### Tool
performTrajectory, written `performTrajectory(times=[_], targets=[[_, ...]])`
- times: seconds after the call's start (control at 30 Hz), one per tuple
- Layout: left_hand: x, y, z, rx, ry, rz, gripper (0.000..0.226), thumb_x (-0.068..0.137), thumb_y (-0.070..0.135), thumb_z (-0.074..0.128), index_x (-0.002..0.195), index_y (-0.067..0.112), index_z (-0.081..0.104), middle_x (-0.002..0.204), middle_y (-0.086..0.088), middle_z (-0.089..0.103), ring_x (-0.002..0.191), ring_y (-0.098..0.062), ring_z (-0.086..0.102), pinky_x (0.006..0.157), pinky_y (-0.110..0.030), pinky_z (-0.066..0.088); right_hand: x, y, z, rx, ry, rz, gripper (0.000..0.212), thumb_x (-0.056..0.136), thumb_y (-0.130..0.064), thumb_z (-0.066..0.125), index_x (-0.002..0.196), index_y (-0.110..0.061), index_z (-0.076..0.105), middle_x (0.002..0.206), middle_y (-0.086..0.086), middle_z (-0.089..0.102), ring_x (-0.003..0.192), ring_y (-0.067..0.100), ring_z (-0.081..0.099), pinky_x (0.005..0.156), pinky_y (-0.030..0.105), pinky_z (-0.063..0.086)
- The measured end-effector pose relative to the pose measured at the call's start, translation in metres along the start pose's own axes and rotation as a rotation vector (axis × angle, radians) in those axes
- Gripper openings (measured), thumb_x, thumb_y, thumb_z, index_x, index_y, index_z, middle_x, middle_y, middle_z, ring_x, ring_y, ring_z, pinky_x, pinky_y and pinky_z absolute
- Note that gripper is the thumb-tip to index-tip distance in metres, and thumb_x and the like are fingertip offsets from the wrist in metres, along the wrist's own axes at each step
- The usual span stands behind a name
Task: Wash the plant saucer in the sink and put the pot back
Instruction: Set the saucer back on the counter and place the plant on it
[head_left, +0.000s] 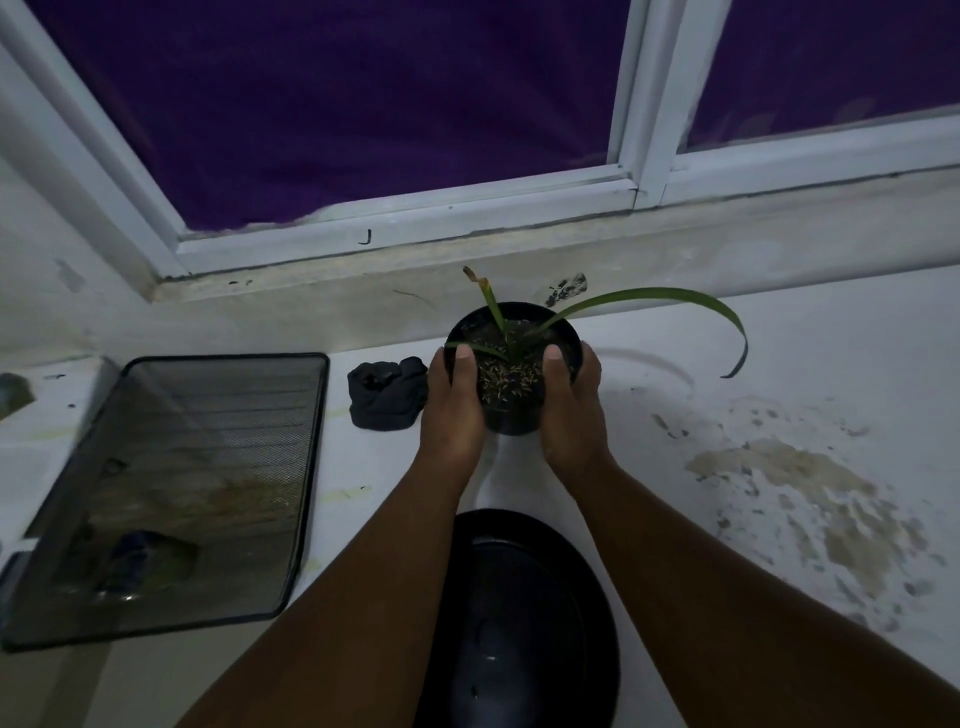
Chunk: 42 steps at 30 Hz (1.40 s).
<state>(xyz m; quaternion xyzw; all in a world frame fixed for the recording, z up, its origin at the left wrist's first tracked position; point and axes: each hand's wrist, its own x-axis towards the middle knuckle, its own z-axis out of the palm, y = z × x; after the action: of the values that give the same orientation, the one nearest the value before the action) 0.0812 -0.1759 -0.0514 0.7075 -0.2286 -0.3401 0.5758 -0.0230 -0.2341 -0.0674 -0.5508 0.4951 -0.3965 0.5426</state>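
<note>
A small black plant pot (511, 415) with soil and a few long green leaves (649, 299) sits between my two hands in the middle of the view. My left hand (451, 405) grips its left side and my right hand (571, 405) grips its right side, with both thumbs over the rim onto the soil. Whether the pot rests on the white counter (779, 364) or is lifted just above it, I cannot tell. A round black saucer (524, 613) lies on the counter nearer to me, between my forearms, partly hidden by them.
A black mesh tray (171, 493) lies tilted at the left. A dark crumpled cloth (387, 392) sits just left of the pot. The counter at the right is stained and flaking (810, 509). A window with a white frame (639, 187) and its ledge run behind.
</note>
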Motion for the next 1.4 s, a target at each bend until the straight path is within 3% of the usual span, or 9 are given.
performTrajectory(times=[0.2, 0.37, 0.5, 0.67, 0.77, 0.87, 0.97, 1.2, 1.4], targets=[[-0.008, 0.008, 0.002, -0.058, -0.014, 0.044, 0.078, 0.076, 0.088, 0.037, 0.140, 0.046, 0.046, 0.139, 0.015, 0.055, 0.129, -0.012, 0.054, 0.114, -0.049, 0.043, -0.002, -0.011, 0.000, 0.037, 0.006, -0.021, 0.056, 0.101, -0.056, 0.043, 0.150, -0.030, 0.037, 0.138, -0.001, 0.055, 0.123, 0.018, 0.055, 0.101, 0.036, 0.045], [-0.024, 0.027, -0.001, -0.124, -0.024, 0.094, 0.074, 0.076, 0.088, 0.037, 0.137, 0.047, 0.048, 0.135, 0.020, 0.058, 0.128, -0.007, 0.054, 0.114, -0.047, 0.042, -0.009, -0.036, -0.006, 0.065, 0.004, -0.042, 0.046, 0.106, -0.046, 0.045, 0.149, -0.028, 0.037, 0.115, -0.018, 0.057, 0.102, -0.003, 0.057, 0.083, 0.020, 0.045], [-0.046, 0.043, -0.013, -0.178, 0.004, 0.068, 0.092, 0.071, 0.092, 0.041, 0.146, 0.040, 0.048, 0.144, 0.010, 0.057, 0.133, -0.011, 0.053, 0.116, -0.048, 0.039, -0.030, -0.062, -0.013, 0.061, -0.034, -0.047, 0.056, 0.105, -0.053, 0.041, 0.154, -0.027, 0.034, 0.139, -0.003, 0.056, 0.125, 0.017, 0.055, 0.100, 0.034, 0.043], [-0.103, 0.058, -0.032, -0.219, -0.009, 0.041, 0.079, 0.088, 0.081, 0.040, 0.153, 0.036, 0.042, 0.151, 0.009, 0.051, 0.137, -0.008, 0.049, 0.119, -0.042, 0.037, -0.079, -0.083, -0.029, 0.063, -0.066, -0.055, 0.048, 0.107, -0.048, 0.040, 0.151, -0.028, 0.038, 0.131, -0.008, 0.057, 0.113, 0.006, 0.056, 0.081, 0.015, 0.041], [-0.141, 0.056, -0.044, -0.259, -0.010, 0.011, 0.062, 0.102, 0.067, 0.033, 0.155, 0.035, 0.039, 0.150, 0.010, 0.049, 0.136, -0.008, 0.048, 0.119, -0.037, 0.037, -0.113, -0.082, -0.040, 0.057, -0.111, -0.047, 0.051, 0.107, -0.050, 0.039, 0.153, -0.028, 0.034, 0.132, -0.011, 0.053, 0.109, -0.003, 0.055, 0.082, 0.010, 0.039], [-0.175, 0.048, -0.053, -0.277, -0.008, -0.016, 0.057, 0.102, 0.066, 0.033, 0.150, 0.038, 0.046, 0.145, 0.011, 0.055, 0.128, -0.004, 0.055, 0.114, -0.035, 0.044, -0.145, -0.072, -0.048, 0.029, -0.139, -0.012, 0.060, 0.106, -0.055, 0.037, 0.158, -0.028, 0.027, 0.148, -0.004, 0.049, 0.132, 0.013, 0.050, 0.099, 0.023, 0.040], [-0.201, 0.030, -0.062, -0.296, -0.010, -0.067, 0.049, 0.101, 0.069, 0.035, 0.134, 0.041, 0.060, 0.131, 0.010, 0.067, 0.119, -0.005, 0.065, 0.108, -0.038, 0.049, -0.173, -0.060, -0.054, 0.024, -0.156, -0.026, 0.052, 0.107, -0.052, 0.038, 0.153, -0.028, 0.035, 0.142, -0.005, 0.054, 0.128, 0.013, 0.053, 0.094, 0.019, 0.042], [-0.235, -0.006, -0.072, -0.270, -0.008, -0.117, 0.070, 0.090, 0.082, 0.038, 0.142, 0.039, 0.056, 0.140, 0.007, 0.063, 0.130, -0.013, 0.059, 0.115, -0.047, 0.044, -0.215, -0.030, -0.058, -0.031, -0.180, 0.059, 0.081, 0.090, -0.079, 0.033, 0.156, -0.032, 0.027, 0.150, -0.002, 0.049, 0.136, 0.021, 0.049, 0.114, 0.050, 0.042], [-0.250, -0.029, -0.074, -0.231, 0.010, -0.138, 0.079, 0.079, 0.092, 0.042, 0.142, 0.047, 0.052, 0.145, 0.010, 0.058, 0.136, -0.015, 0.053, 0.116, -0.050, 0.041, -0.229, -0.012, -0.065, -0.037, -0.216, 0.063, 0.079, 0.089, -0.080, 0.034, 0.154, -0.035, 0.030, 0.150, -0.005, 0.048, 0.137, 0.019, 0.047, 0.114, 0.051, 0.041]])
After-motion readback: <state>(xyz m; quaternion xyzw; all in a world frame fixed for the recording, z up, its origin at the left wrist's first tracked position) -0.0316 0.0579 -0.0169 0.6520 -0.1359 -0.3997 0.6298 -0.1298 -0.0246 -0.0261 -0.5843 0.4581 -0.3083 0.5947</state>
